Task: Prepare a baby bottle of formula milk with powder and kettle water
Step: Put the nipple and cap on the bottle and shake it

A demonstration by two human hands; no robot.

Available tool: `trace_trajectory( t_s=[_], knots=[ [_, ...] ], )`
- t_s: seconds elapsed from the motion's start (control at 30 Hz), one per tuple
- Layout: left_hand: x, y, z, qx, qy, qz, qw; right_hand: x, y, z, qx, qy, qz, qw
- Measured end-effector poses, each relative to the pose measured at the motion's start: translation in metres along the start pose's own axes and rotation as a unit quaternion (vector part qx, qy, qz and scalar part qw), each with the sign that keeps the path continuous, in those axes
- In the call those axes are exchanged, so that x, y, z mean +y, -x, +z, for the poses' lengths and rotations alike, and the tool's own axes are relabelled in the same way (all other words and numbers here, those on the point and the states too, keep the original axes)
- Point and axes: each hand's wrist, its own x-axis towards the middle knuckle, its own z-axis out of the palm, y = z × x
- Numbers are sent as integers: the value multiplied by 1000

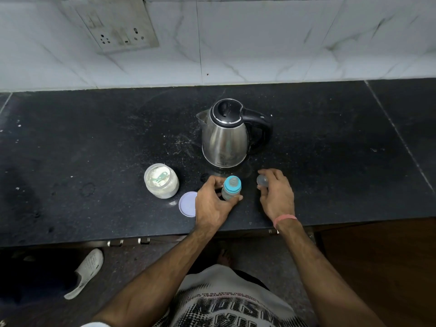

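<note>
I log both bare forearms reaching up from the bottom edge, over a white printed shirt (226, 300), to the near strip of the black speckled stone counter (94, 142). The left hand (213, 204) lies palm down, wrist angled to the right, with fingers on the far side and thumb on the near side clamped around the small clear baby bottle with a teal collar and teat (231, 188), which stands upright on the counter in front of the kettle. The right hand (276, 194), with a pink band (284, 219) at the wrist, hovers just to the right of the bottle, apart from it; its thumb and forefinger pinch a small clear domed cap (262, 180), the other fingers curled loosely below. Partly under the left hand, a flat round pale lilac lid (187, 204) lies on the stone. Just beyond it to the left stands an open clear plastic jar of white powder (161, 181), a pale green scoop (161, 177) resting inside on the powder. Farther back, behind the bottle, a stainless steel electric kettle with black lid and handle (226, 135) stands upright, spout to the left, handle to the right. Past the counter rises a white marble-pattern tiled wall (283, 43) with a grimy switch and socket plate (113, 24) at upper left.
</note>
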Motion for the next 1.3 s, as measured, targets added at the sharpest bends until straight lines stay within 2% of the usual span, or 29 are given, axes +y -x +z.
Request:
trace_trajectory(
  t_s=[0.07, 0.17, 0.27, 0.57, 0.8, 1.07, 1.3],
  knots=[
    [1, 0, -1, 0, 7, 1, 1000, -11, 3, -2, 39, -82, -23, 996],
    [2, 2, -2, 0, 20, 11, 1000, -41, 10, -11, 76, -229, -52, 969],
    [5, 5, -3, 4, 38, 15, 999, -64, 23, -17, 104, -283, -83, 950],
    [5, 4, -2, 13, 37, 14, 999, -64, 39, -3, 16, -156, -173, 972],
    [7, 5, -4, 0, 43, 11, 999, -51, 35, 7, -8, -162, -171, 972],
    [9, 5, -4, -11, 57, -3, 998, -39, 38, 22, 36, -190, -188, 963],
    [-1, 2, 0, -6, 40, 2, 999, -36, 33, 27, 40, -204, -214, 954]
  ],
)
